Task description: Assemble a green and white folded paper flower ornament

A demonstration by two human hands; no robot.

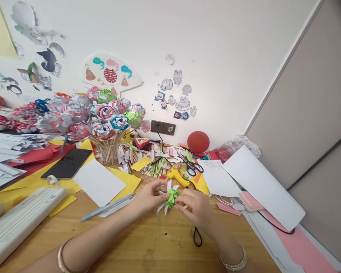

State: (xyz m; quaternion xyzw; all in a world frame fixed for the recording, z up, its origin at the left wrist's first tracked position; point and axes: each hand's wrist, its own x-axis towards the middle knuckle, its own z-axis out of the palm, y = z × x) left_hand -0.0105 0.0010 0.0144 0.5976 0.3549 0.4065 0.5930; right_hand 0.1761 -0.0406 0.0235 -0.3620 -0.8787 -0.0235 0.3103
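Between my hands is a small paper flower (172,196), with green folded petals and white strips sticking out around it. My left hand (153,195) pinches its left side, fingers curled behind the petals. On the other side, my right hand (197,208) is closed around a thin wooden stick (185,207), whose end pokes out between the fingers. Its fingertips touch the flower's right edge; the join of stick and flower is hidden. Just beyond the flower lies a yellow hot glue gun (177,177) on the wooden table (147,242).
Many finished paper flowers (105,112) on sticks stand in a holder at the back left. Black-handled scissors (193,167) lie among paper scraps. A blue pen (106,207), a dark tablet (66,163) and a long white device (25,223) are on the left; paper sheets (261,185) on the right.
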